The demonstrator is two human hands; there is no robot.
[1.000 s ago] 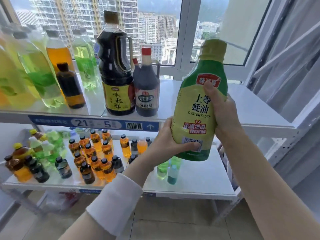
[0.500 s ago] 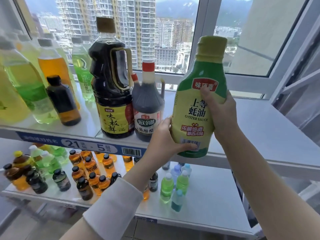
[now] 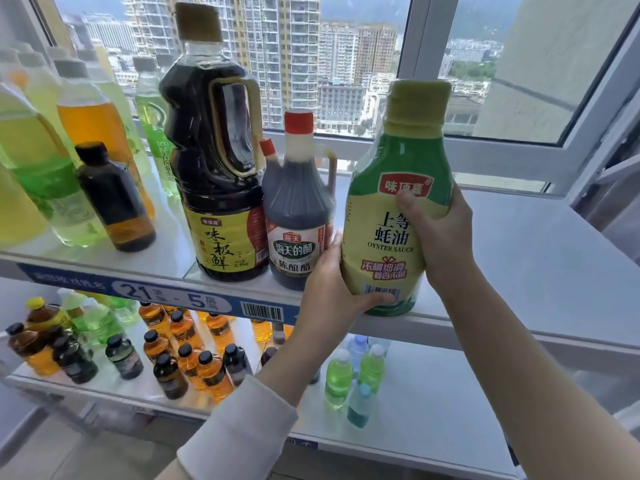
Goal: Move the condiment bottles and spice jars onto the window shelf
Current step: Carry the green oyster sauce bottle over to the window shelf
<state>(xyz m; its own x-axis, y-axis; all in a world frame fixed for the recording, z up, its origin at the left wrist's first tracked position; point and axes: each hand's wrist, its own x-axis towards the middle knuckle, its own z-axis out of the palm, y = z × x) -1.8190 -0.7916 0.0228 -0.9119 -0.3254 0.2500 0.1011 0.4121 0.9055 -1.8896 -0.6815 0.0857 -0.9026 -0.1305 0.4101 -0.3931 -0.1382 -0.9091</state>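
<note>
Far left on the window shelf (image 3: pixel 540 258) there's a bunch of green and yellow drink bottles (image 3: pixel 52 174), with a small dark bottle (image 3: pixel 114 199) in front of them. Next over is the big soy sauce jug (image 3: pixel 216 168) with the handle, then the red-capped vinegar bottle (image 3: pixel 299 209) just beside it. The left hand (image 3: pixel 332 289) is wrapped round the bottom of the oyster sauce bottle (image 3: pixel 398 220), thumb across the barcode. The bottle's upright next to the vinegar, base right at the shelf's front edge, though I can't tell if it's actually resting there. The right hand (image 3: pixel 446 237) grips its right side, thumb pressed under the red logo. The lower shelf (image 3: pixel 443 393) has loads of little bottles (image 3: pixel 187 362).
</note>
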